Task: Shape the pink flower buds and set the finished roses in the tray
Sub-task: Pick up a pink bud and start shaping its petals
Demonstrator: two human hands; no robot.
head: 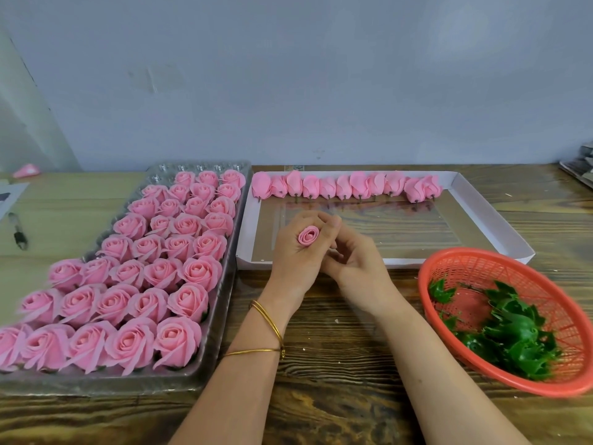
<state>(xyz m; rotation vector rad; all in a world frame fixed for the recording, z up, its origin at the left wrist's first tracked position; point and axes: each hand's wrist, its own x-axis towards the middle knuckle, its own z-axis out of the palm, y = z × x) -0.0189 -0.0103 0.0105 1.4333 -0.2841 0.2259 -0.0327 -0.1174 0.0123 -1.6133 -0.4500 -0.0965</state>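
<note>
My left hand grips a small pink bud, its rolled centre facing up between the curled fingers. My right hand lies against the left one from the right, its fingers curled under the bud's base; the stem end is hidden there. A clear plastic tray on the left is filled with several finished pink roses. A row of unshaped pink buds lies along the far side of a white shallow box behind my hands.
A red plastic basket with several green calyx pieces sits at the right front. The bench is brown wood, a grey wall runs behind it. At the far left lie a pen-like tool and a pink object.
</note>
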